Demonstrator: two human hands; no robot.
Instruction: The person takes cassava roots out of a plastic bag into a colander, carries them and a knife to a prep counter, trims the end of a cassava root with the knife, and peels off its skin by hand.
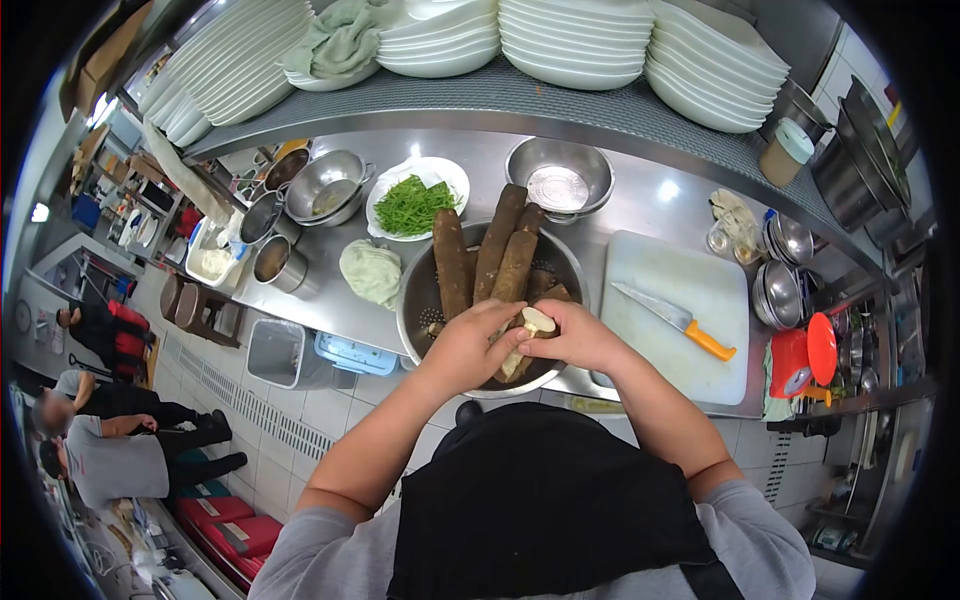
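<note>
Both hands meet over the front of a metal colander bowl [412, 318]. My left hand [473, 347] has its fingers closed around a peeled, pale root piece [538, 320] with a cut end facing up. On the other side my right hand [572, 336] grips the same piece between thumb and fingers. Long brown unpeeled roots [498, 240] lean in the bowl behind the hands, and one more brown root [452, 262] leans at its left. The lower part of the held piece is partly hidden by the fingers.
Right of the bowl, a white cutting board [670, 270] bears a knife with an orange handle [710, 341]. A plate of green vegetables [412, 206], a pale cloth [371, 273] and an empty metal bowl [560, 172] surround it. Stacked plates [572, 45] fill the shelf above. People [120, 455] are at far left.
</note>
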